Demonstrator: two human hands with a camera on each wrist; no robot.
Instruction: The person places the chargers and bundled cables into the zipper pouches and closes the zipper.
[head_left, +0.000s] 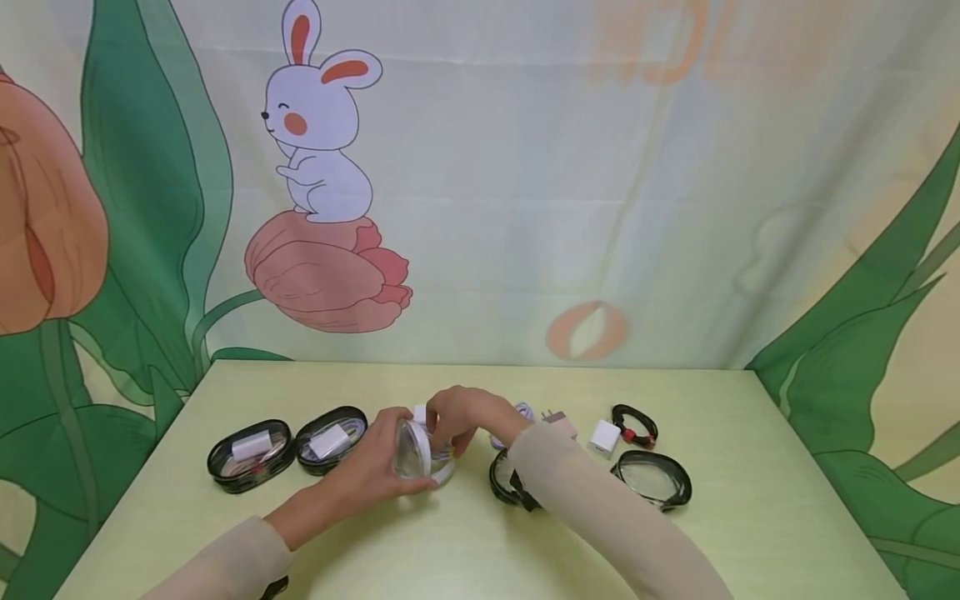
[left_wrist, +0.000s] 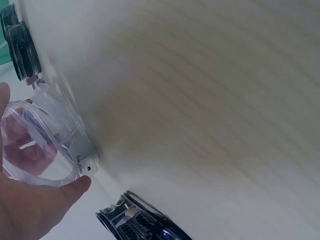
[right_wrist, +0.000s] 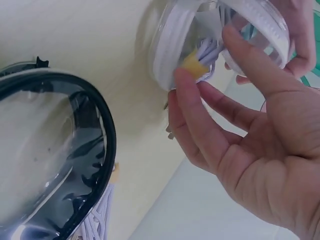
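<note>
My left hand (head_left: 367,467) holds a small clear pouch (head_left: 409,454) with a white zip rim, its thumb along the near edge. The open pouch also shows in the left wrist view, with fingers visible through its clear wall. At the mouth of the pouch, my right hand (right_wrist: 260,135) has its thumb and fingers around a white cable bundle (right_wrist: 207,50) with a yellow tie (right_wrist: 194,65). The bundle lies partly inside the pouch. Just behind the hands stands a white charger (head_left: 420,413), partly hidden.
To the left sit two black-rimmed clear pouches (head_left: 225,475) with white chargers and cables inside. On the right are an open black-rimmed pouch (head_left: 678,483), a coiled black cable (head_left: 647,421), a white charger (head_left: 603,437) and a pinkish charger (head_left: 561,423). Another black-rimmed pouch (head_left: 501,483) sits beside the right forearm.
</note>
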